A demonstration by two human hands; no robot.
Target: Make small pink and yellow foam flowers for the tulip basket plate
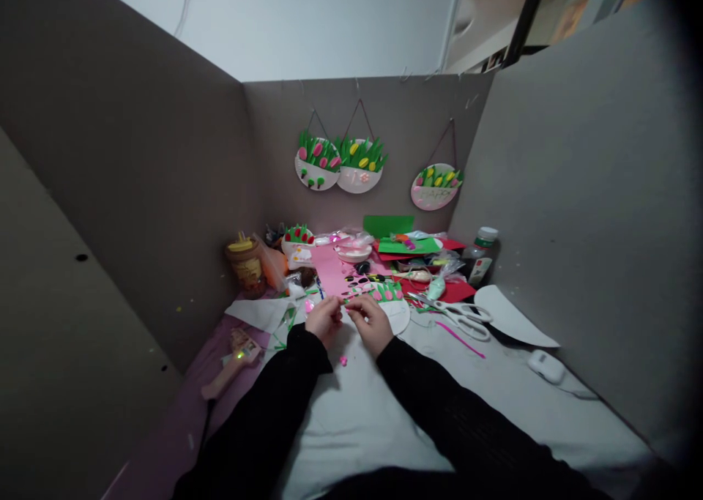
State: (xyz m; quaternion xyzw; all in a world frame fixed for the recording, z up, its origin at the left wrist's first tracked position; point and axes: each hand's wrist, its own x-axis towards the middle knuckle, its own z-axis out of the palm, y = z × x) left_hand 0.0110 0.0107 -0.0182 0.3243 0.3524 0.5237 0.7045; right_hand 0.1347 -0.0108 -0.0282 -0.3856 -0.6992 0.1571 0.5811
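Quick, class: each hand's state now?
Left hand: curled closed; whether holding anything cannot be told.
Right hand: pinched closed; anything held too small to tell.

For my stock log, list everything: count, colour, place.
Panels: several, grey, surrounding
Tabletop: one, mostly white, below
Hanging crafts: three, multicoloured, back
Red-flowered craft: one, white, rear left
Paper sheets: several, pink, green, red, rear
Cup: one, brown, rear left
Bottle: one, white cap, rear right
Scissors: one, white handles, right
Strip: one, pink, near scissors
Curved piece: one, white, right
Case: one, white, right
Glue gun: one, pink, left
Flowered plate: one, white, centre
Small bit: one, pink, centre
Clutter: uncountable, mixed, rear
Left hand: one, black sleeve, centre
Right hand: one, black sleeve, centre
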